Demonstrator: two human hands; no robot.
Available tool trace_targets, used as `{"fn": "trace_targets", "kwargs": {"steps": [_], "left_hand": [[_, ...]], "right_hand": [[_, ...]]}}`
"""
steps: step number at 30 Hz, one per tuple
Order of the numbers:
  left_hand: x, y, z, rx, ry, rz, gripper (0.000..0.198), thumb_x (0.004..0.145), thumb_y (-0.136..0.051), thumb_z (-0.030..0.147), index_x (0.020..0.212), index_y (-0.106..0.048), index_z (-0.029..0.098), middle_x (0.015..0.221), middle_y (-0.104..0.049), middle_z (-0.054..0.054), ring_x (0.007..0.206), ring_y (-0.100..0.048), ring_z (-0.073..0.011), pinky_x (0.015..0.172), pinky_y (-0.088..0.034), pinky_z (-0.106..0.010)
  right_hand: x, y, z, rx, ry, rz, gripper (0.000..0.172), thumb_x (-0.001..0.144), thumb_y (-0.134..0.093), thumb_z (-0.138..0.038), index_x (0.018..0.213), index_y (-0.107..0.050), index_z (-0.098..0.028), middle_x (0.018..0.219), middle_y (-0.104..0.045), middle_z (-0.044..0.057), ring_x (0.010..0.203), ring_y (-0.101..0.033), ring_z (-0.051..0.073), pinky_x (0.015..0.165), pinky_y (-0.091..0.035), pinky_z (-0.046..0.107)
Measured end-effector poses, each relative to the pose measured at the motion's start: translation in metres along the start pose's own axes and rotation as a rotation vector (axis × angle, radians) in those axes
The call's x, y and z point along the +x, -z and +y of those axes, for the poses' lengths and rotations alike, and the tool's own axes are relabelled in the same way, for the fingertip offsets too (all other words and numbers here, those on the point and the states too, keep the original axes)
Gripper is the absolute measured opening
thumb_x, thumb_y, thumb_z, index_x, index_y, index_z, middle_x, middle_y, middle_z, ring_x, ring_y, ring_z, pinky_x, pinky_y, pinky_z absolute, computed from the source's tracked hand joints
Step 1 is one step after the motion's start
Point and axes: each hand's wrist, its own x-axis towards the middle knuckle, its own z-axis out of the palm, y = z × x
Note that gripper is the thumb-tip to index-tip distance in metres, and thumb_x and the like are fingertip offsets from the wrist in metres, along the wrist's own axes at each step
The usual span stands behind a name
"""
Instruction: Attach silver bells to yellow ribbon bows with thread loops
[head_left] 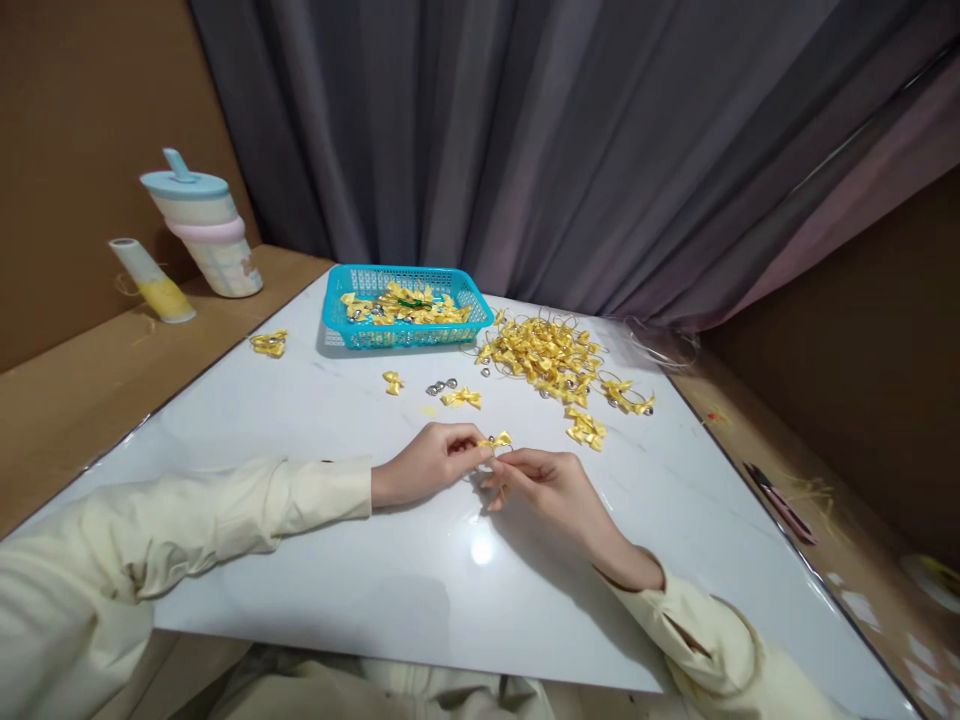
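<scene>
My left hand [431,462] is closed in a pinch on a small yellow ribbon bow [502,439], over the near middle of the table. A tiny silver bell seems to sit at the bow's centre. Close against it, my right hand [553,490] pinches the thin cord of the bow; its fingertips partly hide the cord. Just beyond my hands lie loose yellow bows [461,398] and several silver bells [441,386]. Further right is a large heap of yellow bows [544,352] on thin cord loops, with a smaller cluster [585,428] in front.
A blue plastic basket [405,339] holding yellow bows stands at the back of the white table [315,580]. To the left are a lidded tumbler [214,240] and a spool of yellow cord [161,290]. Snips [780,503] lie beyond the right edge. A grey curtain [480,130] hangs behind.
</scene>
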Motion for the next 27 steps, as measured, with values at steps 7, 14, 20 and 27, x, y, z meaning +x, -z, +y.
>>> {"fn": "trace_targets", "kwargs": {"steps": [7,14,20,27], "left_hand": [[0.0007,-0.0012,0.0022,0.004,-0.008,-0.009,0.024,0.083,-0.053,0.03,0.076,-0.064,0.011,0.07,-0.062,-0.003,0.066,-0.053,-0.0135,0.062,-0.041,-0.024],[0.001,-0.0011,0.0006,0.025,-0.03,-0.007,0.022,0.082,-0.053,0.028,0.075,-0.064,0.011,0.073,-0.064,-0.004,0.069,-0.056,-0.0142,0.065,-0.043,-0.025],[0.0015,-0.0021,-0.0002,0.063,-0.022,0.01,0.019,0.081,-0.054,0.027,0.074,-0.064,0.011,0.072,-0.064,-0.004,0.069,-0.055,-0.0141,0.065,-0.044,-0.024],[0.0016,-0.0053,0.0016,0.155,-0.012,0.063,0.023,0.08,-0.053,0.029,0.067,-0.062,0.012,0.065,-0.061,-0.002,0.063,-0.051,-0.0121,0.059,-0.039,-0.022]], "right_hand": [[-0.0004,-0.0041,0.002,-0.004,0.023,0.025,0.029,0.084,-0.054,-0.039,0.076,-0.068,-0.015,0.063,-0.068,0.004,0.056,-0.064,0.017,0.064,-0.051,0.03],[0.001,-0.0055,0.0033,-0.027,0.031,0.028,0.026,0.084,-0.053,-0.035,0.073,-0.067,-0.016,0.057,-0.066,0.002,0.053,-0.063,0.015,0.06,-0.049,0.028],[0.0014,-0.0058,0.0039,-0.06,0.024,0.035,0.025,0.084,-0.052,-0.031,0.07,-0.066,-0.016,0.052,-0.064,0.001,0.052,-0.062,0.016,0.059,-0.048,0.027],[0.0025,-0.0059,0.007,-0.17,0.059,0.046,0.024,0.086,-0.049,-0.03,0.072,-0.065,-0.017,0.051,-0.065,0.001,0.052,-0.062,0.016,0.06,-0.048,0.027]]}}
